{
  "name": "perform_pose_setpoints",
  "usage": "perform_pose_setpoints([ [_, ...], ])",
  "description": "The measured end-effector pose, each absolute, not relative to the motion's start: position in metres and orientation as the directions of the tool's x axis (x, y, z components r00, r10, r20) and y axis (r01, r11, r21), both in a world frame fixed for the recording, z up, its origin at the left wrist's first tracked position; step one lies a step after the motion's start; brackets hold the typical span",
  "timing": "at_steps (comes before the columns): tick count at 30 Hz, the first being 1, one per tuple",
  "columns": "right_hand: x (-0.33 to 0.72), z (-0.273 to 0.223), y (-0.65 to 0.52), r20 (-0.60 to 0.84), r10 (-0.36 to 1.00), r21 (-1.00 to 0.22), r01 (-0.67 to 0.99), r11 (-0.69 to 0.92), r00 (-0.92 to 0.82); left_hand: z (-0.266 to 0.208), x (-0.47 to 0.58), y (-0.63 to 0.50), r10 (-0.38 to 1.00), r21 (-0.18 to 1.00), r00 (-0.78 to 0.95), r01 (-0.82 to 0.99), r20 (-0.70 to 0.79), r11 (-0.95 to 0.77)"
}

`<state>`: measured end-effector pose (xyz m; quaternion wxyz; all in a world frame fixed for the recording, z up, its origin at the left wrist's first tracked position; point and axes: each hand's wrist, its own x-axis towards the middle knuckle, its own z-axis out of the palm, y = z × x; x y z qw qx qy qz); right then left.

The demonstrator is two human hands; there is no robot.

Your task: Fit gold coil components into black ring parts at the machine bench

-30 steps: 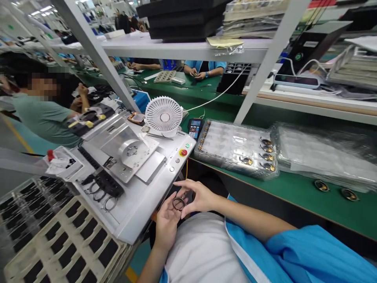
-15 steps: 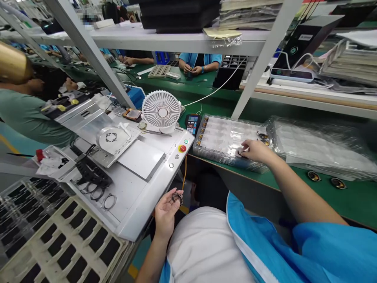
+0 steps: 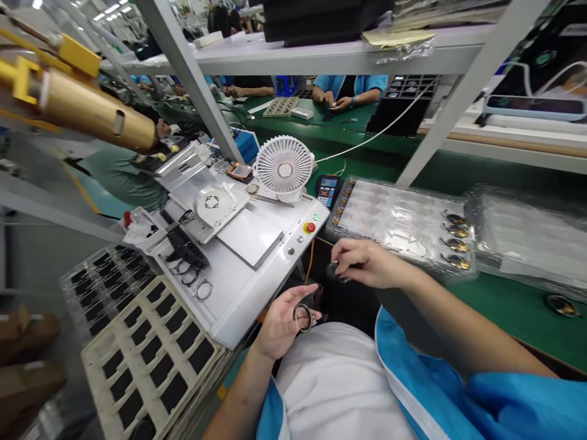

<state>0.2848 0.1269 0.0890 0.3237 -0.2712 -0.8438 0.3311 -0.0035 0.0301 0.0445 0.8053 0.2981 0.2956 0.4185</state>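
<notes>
My left hand [image 3: 277, 325] is in front of my body, palm up, with a thin metal ring [image 3: 295, 313] held at its fingers. Close by on the right, my right hand [image 3: 375, 264] pinches a small dark round part [image 3: 338, 272], blurred by motion. Behind the right hand lies a clear plastic tray [image 3: 342, 233] lined with white sheets. Several round parts with gold-coloured faces and dark tails [image 3: 457, 245] sit at its right end. On the white machine [image 3: 238, 308] to the left rests another thin ring [image 3: 203, 291].
A white fan [image 3: 285, 170] and a keypad [image 3: 327, 190] stand behind the machine's red button [image 3: 310, 227]. A beige compartment tray [image 3: 98, 366] is at lower left. A gold cylinder [image 3: 98, 113] juts in at upper left. Across the green bench a co-worker's hands [image 3: 337, 102] are busy.
My right hand has drawn back from the tray towards my left hand, bringing a dark round part. The left hand has risen and opened wider around the ring. The view has swung left.
</notes>
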Motion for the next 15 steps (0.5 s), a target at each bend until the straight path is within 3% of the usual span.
perform_pose_setpoints([
  [2, 0.243, 0.089, 0.127, 0.473, 0.534, -0.739, 0.015, 0.674, -0.701, 0.053, -0.008, 0.032, 0.852, 0.733, 0.486, -0.504, -0.196, 0.457],
  [4, 0.215, 0.087, 0.129, 0.511, 0.494, -0.749, -0.082, 0.658, -0.703, 0.058, -0.016, 0.031, 0.872, 0.76, 0.458, -0.502, -0.172, 0.413],
  [7, 0.188, 0.076, 0.133, 0.432, 0.63, -0.869, -0.109, 0.483, -0.646, 0.06, -0.025, 0.025, 0.937, 0.824, 0.321, -0.489, -0.136, 0.287],
  [11, 0.159, 0.056, 0.123, 0.156, 0.855, -0.986, -0.122, 0.11, -0.495, 0.053, -0.024, 0.015, 0.974, 0.869, 0.208, -0.461, -0.091, 0.18],
  [13, 0.147, 0.048, 0.115, 0.151, 0.897, -0.987, -0.119, 0.112, -0.415, 0.048, -0.021, 0.013, 0.98, 0.87, 0.191, -0.471, -0.061, 0.146],
  [15, 0.139, 0.043, 0.109, 0.239, 0.911, -0.971, -0.111, 0.214, -0.337, 0.045, -0.019, 0.011, 0.986, 0.865, 0.162, -0.491, -0.027, 0.104],
])
